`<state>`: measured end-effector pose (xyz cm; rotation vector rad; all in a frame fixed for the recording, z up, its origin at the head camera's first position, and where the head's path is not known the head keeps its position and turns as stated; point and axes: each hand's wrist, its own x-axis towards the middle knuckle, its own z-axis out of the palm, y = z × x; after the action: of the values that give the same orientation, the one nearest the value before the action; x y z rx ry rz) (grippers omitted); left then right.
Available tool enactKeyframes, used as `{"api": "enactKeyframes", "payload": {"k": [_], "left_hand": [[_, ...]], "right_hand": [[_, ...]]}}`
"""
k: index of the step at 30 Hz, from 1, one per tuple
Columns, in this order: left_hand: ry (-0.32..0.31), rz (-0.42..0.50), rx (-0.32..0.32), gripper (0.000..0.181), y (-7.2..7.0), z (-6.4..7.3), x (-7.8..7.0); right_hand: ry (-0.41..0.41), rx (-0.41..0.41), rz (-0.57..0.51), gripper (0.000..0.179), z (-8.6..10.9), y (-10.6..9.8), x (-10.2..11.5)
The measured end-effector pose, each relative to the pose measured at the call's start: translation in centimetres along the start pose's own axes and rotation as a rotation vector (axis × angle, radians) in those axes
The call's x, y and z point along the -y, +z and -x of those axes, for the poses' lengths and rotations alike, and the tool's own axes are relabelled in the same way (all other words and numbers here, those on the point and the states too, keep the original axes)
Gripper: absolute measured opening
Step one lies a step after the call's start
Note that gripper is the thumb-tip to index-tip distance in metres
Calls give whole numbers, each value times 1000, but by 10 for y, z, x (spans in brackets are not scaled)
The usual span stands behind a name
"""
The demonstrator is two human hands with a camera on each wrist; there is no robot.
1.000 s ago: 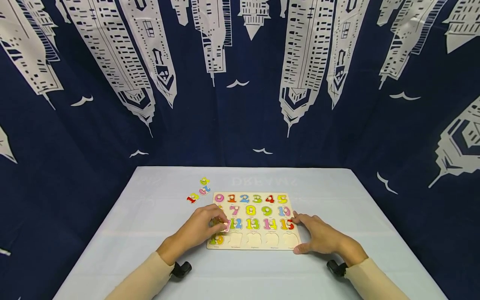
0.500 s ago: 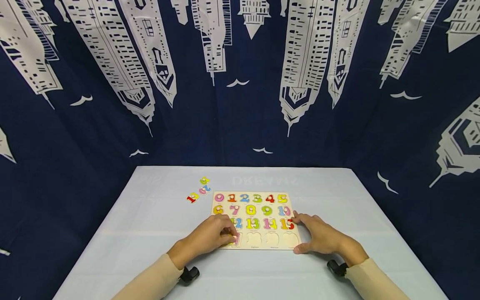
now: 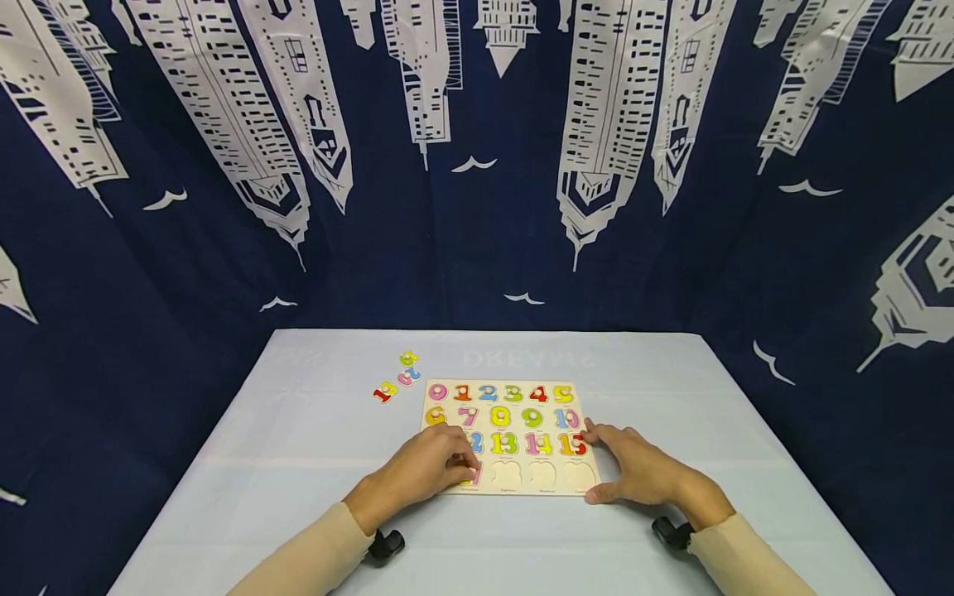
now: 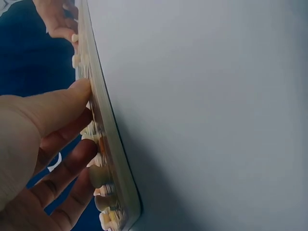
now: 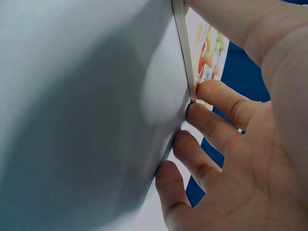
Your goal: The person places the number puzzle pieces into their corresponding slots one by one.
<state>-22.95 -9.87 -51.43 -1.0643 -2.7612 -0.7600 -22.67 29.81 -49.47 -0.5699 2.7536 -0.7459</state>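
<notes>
A wooden number puzzle board (image 3: 525, 476) lies on the white table, its upper rows filled with colourful knobbed numbers. My left hand (image 3: 421, 465) is over the board's lower left, thumb and fingertips pinching a pink number piece (image 3: 477, 474), apparently the 17, at the bottom row's second recess. The hand covers most of that piece and its neighbours. In the left wrist view the thumb (image 4: 79, 91) meets the board's face. My right hand (image 3: 648, 470) rests at the board's right edge, fingers spread and touching it, as the right wrist view shows with the fingertips (image 5: 209, 91).
Loose pieces lie beyond the board's upper left: a red-and-yellow number (image 3: 384, 391), a pink-and-blue one (image 3: 408, 377) and a yellow-green one (image 3: 408, 358). Three bare recesses (image 3: 542, 474) show in the bottom row. A dark blue skyline-print cloth (image 3: 477, 248) hangs behind the table.
My left hand has carried the pink number piece down and right from the third row to the bottom row's second recess, with only slight movement lately. The right hand has stayed in place.
</notes>
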Motion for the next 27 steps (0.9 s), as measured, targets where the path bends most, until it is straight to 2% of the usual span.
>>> {"api": "enactKeyframes", "payload": {"k": [6, 11, 14, 18, 23, 27], "left_hand": [[-6, 30, 24, 9, -2, -1, 1], [-88, 139, 6, 15, -8, 1, 9], [-144, 157, -67, 16, -16, 1, 20], [-233, 122, -190, 15, -27, 1, 40], [-412, 56, -325, 19, -38, 3, 69], [-527, 14, -396, 25, -47, 4, 92]], "right_hand": [[16, 4, -11, 97, 0, 0, -1], [21, 8, -19, 96, 1, 0, -1], [15, -2, -10, 97, 1, -1, 0], [11, -6, -3, 95, 0, 0, -1], [11, -6, -3, 94, 1, 1, -2], [6, -10, 2, 95, 0, 1, -3]]}}
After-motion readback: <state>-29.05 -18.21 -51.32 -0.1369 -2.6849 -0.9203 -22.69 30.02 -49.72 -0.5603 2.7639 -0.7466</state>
